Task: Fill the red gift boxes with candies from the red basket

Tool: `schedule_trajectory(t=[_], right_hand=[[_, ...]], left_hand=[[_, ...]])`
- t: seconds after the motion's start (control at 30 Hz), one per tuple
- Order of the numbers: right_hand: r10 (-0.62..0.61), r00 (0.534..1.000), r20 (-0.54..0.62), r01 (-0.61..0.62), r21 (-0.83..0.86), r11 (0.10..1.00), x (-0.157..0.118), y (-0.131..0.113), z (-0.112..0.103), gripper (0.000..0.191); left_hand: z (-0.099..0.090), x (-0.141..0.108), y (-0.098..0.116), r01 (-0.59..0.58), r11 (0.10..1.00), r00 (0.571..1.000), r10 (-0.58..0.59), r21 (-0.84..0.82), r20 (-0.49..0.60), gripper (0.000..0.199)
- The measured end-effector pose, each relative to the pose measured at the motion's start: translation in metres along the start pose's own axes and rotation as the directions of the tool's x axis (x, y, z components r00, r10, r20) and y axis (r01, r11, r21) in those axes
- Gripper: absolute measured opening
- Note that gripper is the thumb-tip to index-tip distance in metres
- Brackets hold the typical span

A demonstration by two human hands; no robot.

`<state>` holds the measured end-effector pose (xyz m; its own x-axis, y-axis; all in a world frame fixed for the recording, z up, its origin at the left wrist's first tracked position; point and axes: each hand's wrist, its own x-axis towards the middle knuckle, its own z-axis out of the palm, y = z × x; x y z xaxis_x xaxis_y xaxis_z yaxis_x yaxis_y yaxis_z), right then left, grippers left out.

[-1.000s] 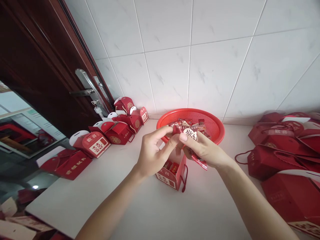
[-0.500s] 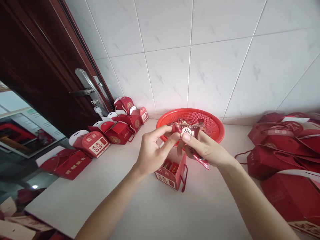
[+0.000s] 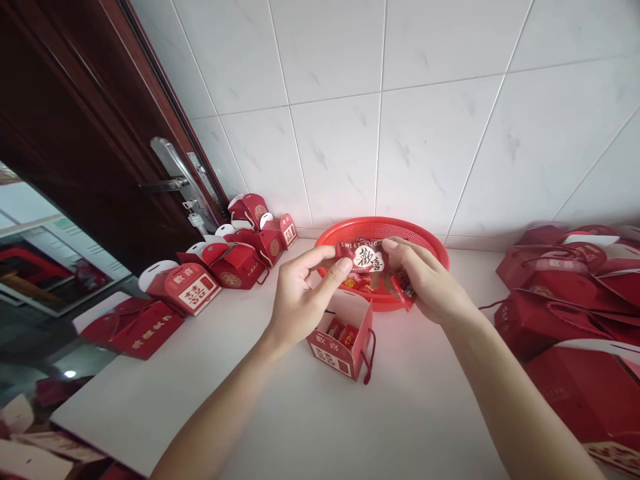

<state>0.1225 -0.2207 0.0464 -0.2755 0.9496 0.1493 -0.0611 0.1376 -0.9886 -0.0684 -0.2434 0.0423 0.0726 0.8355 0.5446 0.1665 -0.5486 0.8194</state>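
Both hands are on one red packet (image 3: 367, 259), held up about chest-centre in the head cam view, in front of the basket (image 3: 440, 257) and just past the box. L hand (image 3: 306, 290) has thumb + index nipped on the packet's left end, other fingers curled in loosely. R hand (image 3: 423, 277) has the right end btwn thumb and fingers, so basically no gap on either side. There's a 2nd wrapper (image 3: 403, 291) poking out under the R hand, looks tucked in its lower fingers, tho most of it's hidden so can't tell exactly how it's gripped.

Packet's stretched flat-ish, front facing the cam: pale "SWEET SUGA…" along the top (rest covered by fingers), white blob w/ dark characters in the middle.

Box (image 3: 331, 352) is upright on the worktop (image 3: 240, 407) just below the hands, top undone, a few red sweets (image 3: 349, 335) inside, dark red cord (image 3: 371, 360) hanging off its right side. Basket's right behind it, orange-red mesh, w/ more wrapped stuff in it, partly blocked by the hands.

Row of red cartons (image 3: 239, 267) w/ white tabs along the left edge, bigger pile of red bags/boxes (image 3: 565, 320) on the right. Tiled wall (image 3: 425, 147) behind, dark door (image 3: 85, 100) w/ keys (image 3: 195, 217) at left.
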Motion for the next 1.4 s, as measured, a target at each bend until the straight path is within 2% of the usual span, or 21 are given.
schedule_trajectory(t=[0.13,0.2,0.27,0.37,0.53,0.77,0.9,1.0,1.1,1.27,1.4], right_hand=[[0.169,0.981,-0.091,-0.145,0.227,0.963,0.006,0.0,0.0,0.018],[0.195,0.977,-0.088,-0.158,0.321,0.934,0.007,-0.001,-0.002,0.013],[0.183,0.981,-0.07,-0.147,0.356,0.923,0.007,-0.003,-0.004,0.017],[0.135,0.99,-0.045,-0.111,0.352,0.93,0.005,-0.003,-0.007,0.02],[-0.011,0.999,-0.038,0.022,0.303,0.953,0.002,-0.003,-0.01,0.014],[-0.094,0.994,-0.05,0.104,0.308,0.946,0.002,0.0,-0.011,0.019],[-0.147,0.987,-0.064,0.16,0.297,0.941,0.003,0.004,-0.009,0.019],[-0.178,0.982,-0.067,0.19,0.279,0.941,0.004,0.007,-0.006,0.017],[-0.212,0.973,-0.089,0.227,0.244,0.943,0.004,0.008,-0.003,0.016],[-0.246,0.963,-0.113,0.263,0.172,0.949,0.002,0.008,-0.002,0.016],[-0.239,0.967,-0.09,0.249,0.131,0.96,-0.001,0.007,-0.001,0.018]], left_hand=[[-0.001,0.001,-0.002,0.001,1.0,1.0,-0.001,0.001,-0.016,0.019],[-0.001,0.002,-0.002,-0.009,1.0,1.0,0.009,0.01,-0.016,0.019],[-0.001,0.002,-0.002,-0.014,1.0,1.0,0.014,0.024,-0.015,0.018],[-0.001,0.003,-0.002,-0.021,0.999,1.0,0.021,0.047,-0.016,0.017],[-0.002,0.005,0.001,-0.009,0.994,0.997,0.018,0.113,-0.071,0.014],[-0.006,0.009,0.0,-0.027,0.995,0.987,0.042,0.099,-0.153,0.016],[-0.006,0.009,-0.007,-0.018,0.998,0.993,0.025,0.062,-0.116,0.019],[-0.005,0.007,-0.011,-0.091,0.982,0.991,0.106,0.166,-0.085,0.035],[-0.004,0.006,-0.011,-0.163,0.948,0.983,0.181,0.273,-0.04,0.027],[-0.005,0.006,-0.008,-0.171,0.917,0.982,0.189,0.361,-0.015,0.02],[-0.005,0.004,-0.007,-0.163,0.894,0.984,0.177,0.418,0.004,0.019]])
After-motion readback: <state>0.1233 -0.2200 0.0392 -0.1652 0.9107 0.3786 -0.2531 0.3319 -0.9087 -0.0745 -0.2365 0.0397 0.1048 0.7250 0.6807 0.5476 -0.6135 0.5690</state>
